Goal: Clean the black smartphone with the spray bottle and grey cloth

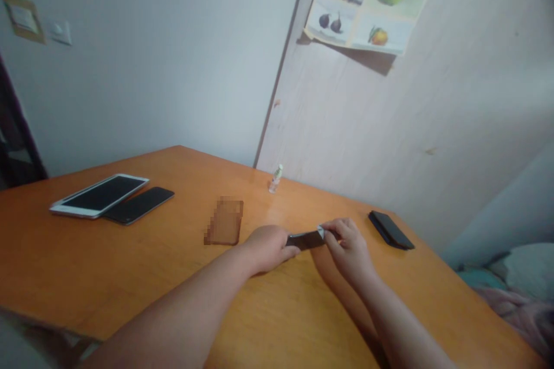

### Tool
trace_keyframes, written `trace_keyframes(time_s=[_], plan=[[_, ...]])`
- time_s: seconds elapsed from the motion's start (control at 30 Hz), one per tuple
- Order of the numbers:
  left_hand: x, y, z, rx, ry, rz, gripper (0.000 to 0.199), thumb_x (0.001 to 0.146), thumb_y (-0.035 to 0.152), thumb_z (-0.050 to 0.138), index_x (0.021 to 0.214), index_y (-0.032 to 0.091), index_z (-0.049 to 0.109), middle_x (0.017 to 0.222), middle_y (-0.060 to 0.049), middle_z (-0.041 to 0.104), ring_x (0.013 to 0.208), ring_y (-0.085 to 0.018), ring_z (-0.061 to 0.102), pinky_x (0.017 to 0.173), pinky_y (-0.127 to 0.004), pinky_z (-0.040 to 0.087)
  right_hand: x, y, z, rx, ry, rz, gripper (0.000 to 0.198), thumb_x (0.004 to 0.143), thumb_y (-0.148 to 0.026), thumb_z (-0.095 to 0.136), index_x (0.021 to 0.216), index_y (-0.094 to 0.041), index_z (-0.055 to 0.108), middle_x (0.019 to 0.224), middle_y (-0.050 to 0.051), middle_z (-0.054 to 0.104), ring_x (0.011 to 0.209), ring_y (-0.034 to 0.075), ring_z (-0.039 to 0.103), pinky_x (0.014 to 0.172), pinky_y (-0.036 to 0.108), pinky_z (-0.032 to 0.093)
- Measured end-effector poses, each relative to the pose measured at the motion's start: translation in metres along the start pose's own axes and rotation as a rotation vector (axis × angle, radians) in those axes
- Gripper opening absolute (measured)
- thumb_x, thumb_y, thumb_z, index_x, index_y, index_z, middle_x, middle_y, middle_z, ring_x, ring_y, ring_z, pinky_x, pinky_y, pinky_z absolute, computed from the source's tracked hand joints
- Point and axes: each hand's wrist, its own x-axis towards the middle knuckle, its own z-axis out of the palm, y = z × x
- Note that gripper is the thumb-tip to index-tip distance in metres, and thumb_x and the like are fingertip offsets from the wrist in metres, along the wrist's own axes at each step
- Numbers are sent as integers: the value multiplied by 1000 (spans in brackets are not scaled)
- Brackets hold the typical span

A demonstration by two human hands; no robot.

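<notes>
My left hand [268,248] is closed around one end of a dark, flat smartphone [306,240], held tilted just above the table. At its other end, my right hand [350,248] is closed, thumb and fingers pinching a small white wipe [321,232] against the phone's edge. Only a corner of the white piece shows, so its exact kind is hard to make out. Left of my left hand lies a brown, pixelated rectangular item [225,223]. A small clear bottle [276,180] with a pale cap stands upright behind my hands.
On the orange wooden table [268,323], a white tablet [101,195] partly overlaps a black phone [141,205] at the left. A black folded case or wallet [390,230] rests near the right edge. Walls border the table's back; a fruit picture [367,3] hangs above.
</notes>
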Motion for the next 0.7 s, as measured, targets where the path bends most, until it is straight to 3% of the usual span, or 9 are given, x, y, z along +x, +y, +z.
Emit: trace_keyframes(time_s=[0.13, 0.33, 0.57, 0.7], plan=[[0, 0, -2, 8, -14, 1, 39, 85, 55, 54, 81, 21, 74, 79, -9, 75, 68, -22, 67, 54, -26, 36, -1, -3, 2, 20, 43, -20, 14, 87, -20, 54, 89, -20, 69, 88, 7, 59, 84, 21, 58, 74, 36, 50], [0, 0, -3, 62, -22, 57, 31, 88, 41, 50, 82, 21, 73, 84, -9, 76, 73, -22, 67, 55, -26, 35, -12, -54, 19, 146, -87, -158, 12, 91, -23, 56, 96, -21, 67, 97, 8, 61, 95, 21, 58, 84, 36, 50], [0, -1, -4, -13, -33, 56, 41, 89, 54, 49, 85, 20, 73, 82, -8, 75, 72, -21, 67, 56, -26, 35, -7, -29, 12, 70, -34, -60, 16, 89, -15, 51, 94, -22, 64, 91, 7, 62, 88, 21, 58, 78, 36, 50], [1, -2, -4, 9, -42, 66, 34, 89, 43, 49, 89, 19, 74, 87, -9, 76, 76, -22, 67, 59, -26, 37, -13, -47, 16, 102, -62, -115, 17, 90, -15, 52, 99, -22, 65, 97, 7, 62, 94, 21, 58, 84, 37, 49]])
